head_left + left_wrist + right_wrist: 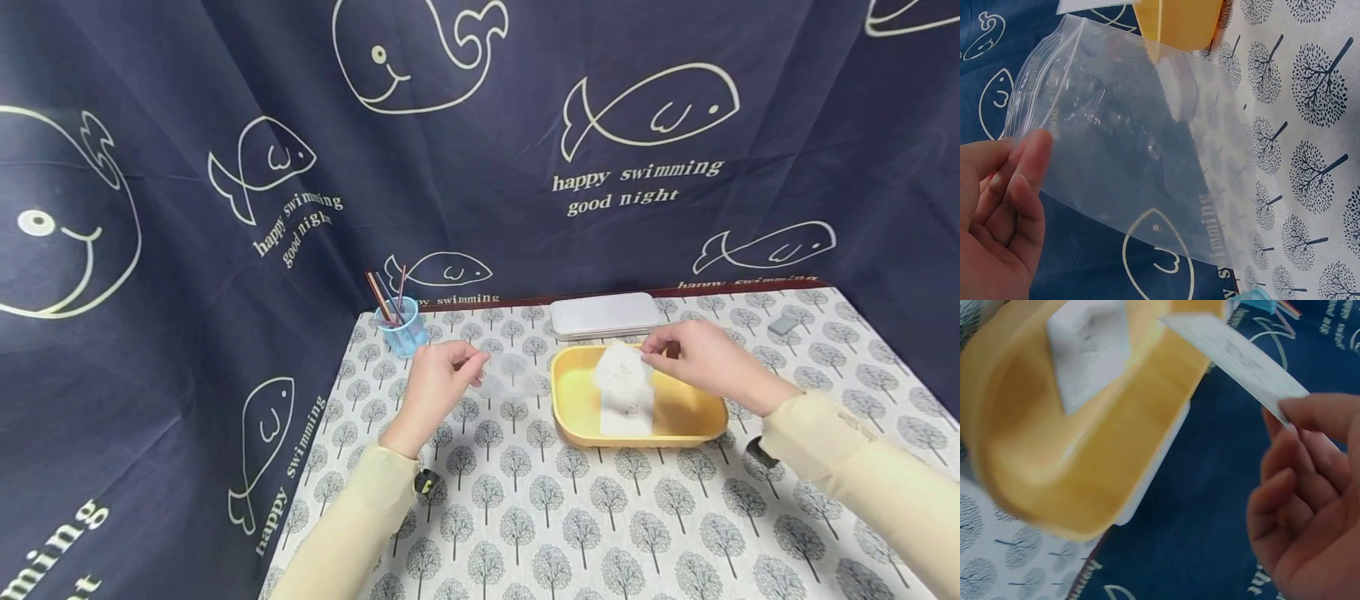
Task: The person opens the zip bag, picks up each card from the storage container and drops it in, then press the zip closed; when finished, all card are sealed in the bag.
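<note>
Head: right hand (701, 358) is holding white paper (622, 371) over yellow tray (576, 392), left hand (441, 385) holding zip bag (512, 379) beside it. Left wrist: pinching at seal (1042, 81); likely light, limp, slippery. Right wrist: edge-pinching, safest hold; paper likely creasing easily.

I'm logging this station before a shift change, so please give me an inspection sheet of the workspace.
Surface: pale tree-print cloth, lying flat where visible.
Job's things: clear zip bag; yellow tray; held white paper above the tray; second white paper lying inside it.
Clutter: blue cup with pencil-like sticks; white case behind the tray; small grey block to the far right.
Grippers: left hand pinches the bag near its zip edge; right hand pinches the held paper.
Cables: nothing seen.
Surroundings: dark blue curtain printed with whales, fish and words, behind the table and at its left.
</note>
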A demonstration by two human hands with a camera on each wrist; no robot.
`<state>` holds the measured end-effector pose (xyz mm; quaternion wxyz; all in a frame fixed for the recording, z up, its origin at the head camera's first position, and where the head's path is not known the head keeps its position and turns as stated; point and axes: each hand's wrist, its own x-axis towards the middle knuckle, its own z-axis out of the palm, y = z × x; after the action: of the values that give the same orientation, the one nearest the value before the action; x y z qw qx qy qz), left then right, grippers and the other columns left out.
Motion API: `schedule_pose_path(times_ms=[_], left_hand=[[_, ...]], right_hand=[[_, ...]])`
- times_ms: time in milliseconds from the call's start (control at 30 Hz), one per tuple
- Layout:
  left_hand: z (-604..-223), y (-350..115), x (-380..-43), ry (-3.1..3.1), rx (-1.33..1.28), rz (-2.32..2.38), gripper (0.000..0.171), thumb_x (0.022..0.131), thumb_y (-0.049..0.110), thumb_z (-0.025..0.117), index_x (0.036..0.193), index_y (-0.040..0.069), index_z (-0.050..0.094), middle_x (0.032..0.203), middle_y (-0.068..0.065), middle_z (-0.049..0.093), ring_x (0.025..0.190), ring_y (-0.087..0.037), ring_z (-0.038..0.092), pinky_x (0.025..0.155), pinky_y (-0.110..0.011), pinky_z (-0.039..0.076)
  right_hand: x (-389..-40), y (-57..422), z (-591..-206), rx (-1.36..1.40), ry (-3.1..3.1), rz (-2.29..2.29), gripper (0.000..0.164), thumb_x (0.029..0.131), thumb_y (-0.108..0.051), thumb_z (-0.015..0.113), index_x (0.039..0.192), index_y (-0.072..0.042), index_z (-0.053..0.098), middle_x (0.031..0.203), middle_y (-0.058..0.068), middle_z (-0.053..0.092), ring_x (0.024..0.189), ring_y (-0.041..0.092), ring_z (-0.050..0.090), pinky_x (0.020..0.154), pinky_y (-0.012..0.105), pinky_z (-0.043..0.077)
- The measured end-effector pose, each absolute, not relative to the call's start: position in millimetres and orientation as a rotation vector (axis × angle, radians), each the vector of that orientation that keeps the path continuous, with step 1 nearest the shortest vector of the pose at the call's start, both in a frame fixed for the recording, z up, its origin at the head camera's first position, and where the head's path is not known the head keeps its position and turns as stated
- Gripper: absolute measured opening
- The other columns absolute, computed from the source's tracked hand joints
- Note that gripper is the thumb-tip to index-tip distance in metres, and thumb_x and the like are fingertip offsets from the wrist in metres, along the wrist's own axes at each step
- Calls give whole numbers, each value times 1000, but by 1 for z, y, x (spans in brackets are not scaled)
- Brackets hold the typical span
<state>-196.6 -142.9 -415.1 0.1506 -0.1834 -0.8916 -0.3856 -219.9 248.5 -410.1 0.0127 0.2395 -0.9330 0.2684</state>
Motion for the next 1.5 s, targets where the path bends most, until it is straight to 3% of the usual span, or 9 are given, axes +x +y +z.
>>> schedule_pose_path(times_ms=[200,600,1167,1500], left_hand=[[-415,-143,-199,-2557,-527,-1110,13,98,17,75,85,14,79,67,10,71,58,-5,67,50,-26,52],[-410,-141,-203,-2577,-528,-1142,18,100,22,73,83,15,77,68,12,70,59,-6,68,52,-26,55],[-406,-136,-206,-2592,-499,-1111,22,100,25,73,79,18,75,63,14,68,52,-6,61,47,-29,46],[-402,-134,-206,-2588,-494,-1124,20,100,23,73,83,14,77,65,12,70,57,-5,66,44,-28,44]], right_hand=[[-211,235,-395,718,-2704,814,4,93,-13,76,96,-14,78,83,-7,70,75,12,60,68,33,51],[-202,198,-370,771,-2335,984,17,86,-3,81,92,-19,78,78,-13,64,69,8,55,61,16,41],[-200,155,-382,843,-2348,1169,13,89,-4,79,89,-17,78,78,-13,66,69,9,56,59,24,46],[-206,139,-401,793,-2533,1133,7,93,-12,76,93,-18,79,89,-10,73,77,10,60,72,36,50]])
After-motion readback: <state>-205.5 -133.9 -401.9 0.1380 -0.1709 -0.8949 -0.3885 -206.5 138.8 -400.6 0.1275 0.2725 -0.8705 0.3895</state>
